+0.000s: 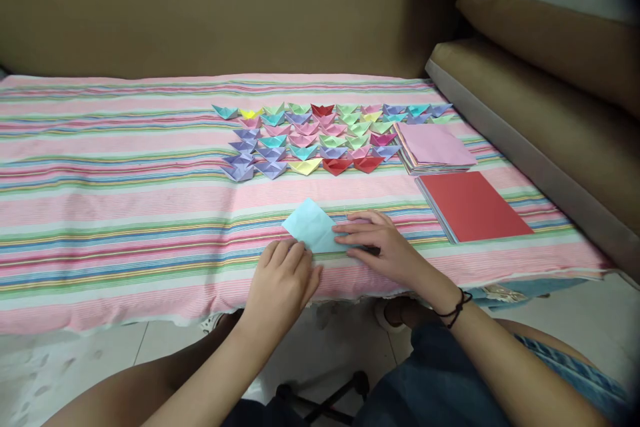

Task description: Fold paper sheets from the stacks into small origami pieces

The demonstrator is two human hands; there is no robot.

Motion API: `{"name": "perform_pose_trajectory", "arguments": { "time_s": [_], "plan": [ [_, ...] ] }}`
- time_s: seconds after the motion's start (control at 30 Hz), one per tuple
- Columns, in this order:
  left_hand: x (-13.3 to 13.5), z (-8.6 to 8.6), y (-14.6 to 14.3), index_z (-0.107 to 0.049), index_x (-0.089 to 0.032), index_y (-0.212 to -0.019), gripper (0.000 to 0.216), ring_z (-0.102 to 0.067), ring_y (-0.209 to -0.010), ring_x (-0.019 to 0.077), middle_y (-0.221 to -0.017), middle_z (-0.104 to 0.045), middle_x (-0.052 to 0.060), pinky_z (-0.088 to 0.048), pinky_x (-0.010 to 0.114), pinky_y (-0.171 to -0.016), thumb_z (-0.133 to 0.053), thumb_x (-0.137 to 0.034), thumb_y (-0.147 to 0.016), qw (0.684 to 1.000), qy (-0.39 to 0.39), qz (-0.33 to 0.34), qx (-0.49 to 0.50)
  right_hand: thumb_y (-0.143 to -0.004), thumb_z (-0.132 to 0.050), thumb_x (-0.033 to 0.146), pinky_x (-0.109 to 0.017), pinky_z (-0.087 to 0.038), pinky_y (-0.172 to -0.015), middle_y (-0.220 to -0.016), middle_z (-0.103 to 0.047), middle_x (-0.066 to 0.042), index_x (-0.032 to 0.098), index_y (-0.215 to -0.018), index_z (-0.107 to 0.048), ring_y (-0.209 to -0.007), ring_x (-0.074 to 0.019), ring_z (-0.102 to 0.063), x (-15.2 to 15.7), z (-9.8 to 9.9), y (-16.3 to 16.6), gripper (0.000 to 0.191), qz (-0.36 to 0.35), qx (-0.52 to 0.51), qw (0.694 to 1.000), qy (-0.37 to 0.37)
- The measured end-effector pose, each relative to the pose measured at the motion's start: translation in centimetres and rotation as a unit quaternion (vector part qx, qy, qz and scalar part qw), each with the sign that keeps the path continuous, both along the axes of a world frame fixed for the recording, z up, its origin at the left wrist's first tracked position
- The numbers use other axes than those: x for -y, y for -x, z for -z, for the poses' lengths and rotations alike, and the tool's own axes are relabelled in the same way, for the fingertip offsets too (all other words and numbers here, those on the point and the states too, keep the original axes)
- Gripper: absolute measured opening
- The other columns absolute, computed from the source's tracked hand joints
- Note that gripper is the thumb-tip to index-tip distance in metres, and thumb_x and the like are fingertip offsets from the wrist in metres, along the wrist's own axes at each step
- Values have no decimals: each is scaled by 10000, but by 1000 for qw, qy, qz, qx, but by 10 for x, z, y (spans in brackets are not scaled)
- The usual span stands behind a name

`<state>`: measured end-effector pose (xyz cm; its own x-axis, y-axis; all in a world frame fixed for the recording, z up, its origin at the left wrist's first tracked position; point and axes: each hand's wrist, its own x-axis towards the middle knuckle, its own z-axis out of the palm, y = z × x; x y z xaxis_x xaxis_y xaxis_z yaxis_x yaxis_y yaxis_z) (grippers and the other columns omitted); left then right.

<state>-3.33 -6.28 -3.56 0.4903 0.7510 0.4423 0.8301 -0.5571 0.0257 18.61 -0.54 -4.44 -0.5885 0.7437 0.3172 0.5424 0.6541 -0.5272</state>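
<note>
A light blue sheet of origami paper (311,225) lies on the striped cloth, turned cornerwise with faint creases in it. My left hand (285,273) is at its lower left edge, fingers curled down and closed on the paper's near corner. Over the right corner, my right hand (383,245) rests with its fingers stretched out and a little apart, fingertips touching the paper. The part of the sheet under both hands is hidden. Beyond it stand rows of folded paper boats (305,139) in several colours.
To the right are a stack of square papers with a pink top sheet (437,145) and another with a red top sheet (477,205). Striped cloth (125,213) covers the surface. Brown cushions (540,113) border the right side, a brown backrest (225,10) the far side.
</note>
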Motion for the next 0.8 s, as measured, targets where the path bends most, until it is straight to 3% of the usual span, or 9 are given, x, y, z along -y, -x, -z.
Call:
{"name": "perform_pose_trajectory", "arguments": {
  "time_s": [0.17,0.3,0.5,0.63,0.8],
  "plan": [
    [-10,-4,9,-602,-167,-872,152,-535,-841,217,-876,-637,64,-386,363,-737,-502,-278,-896,997,73,6,36,-850,-592,183,-459,-446,-931,-1013,-720,-39,222,-929,-688,-1023,-220,-590,5,-7,7,130,-33,17,991,-127],
    [-15,-10,8,-587,-182,-991,149,-530,-950,219,-991,-659,62,-355,364,-798,-556,-273,-876,994,50,17,95,-856,-532,103,-433,-443,-959,-899,-726,-44,191,-902,-659,-852,-176,-640,10,-15,12,161,-47,17,976,-213],
    [-14,-28,3,-619,-207,-895,80,-553,-852,164,-873,-684,10,-339,353,-804,-551,-170,-878,980,50,82,176,-814,-558,83,-331,-514,-711,-748,-689,-28,210,-837,-628,-749,-167,-626,19,-32,21,147,-5,-120,982,-148],
    [-10,-32,1,-625,-201,-867,70,-552,-756,146,-795,-671,4,-352,340,-768,-563,-171,-867,971,62,87,212,-810,-579,92,-328,-504,-706,-728,-687,-20,209,-829,-635,-730,-165,-627,22,-38,24,131,-18,-154,980,-127],
    [-8,-30,-3,-613,-205,-905,80,-570,-788,148,-860,-684,13,-360,327,-754,-539,-186,-881,969,90,93,212,-843,-537,136,-332,-498,-703,-710,-673,-16,232,-807,-637,-724,-169,-616,23,-39,27,143,-22,-130,986,-97]
  ]
}}
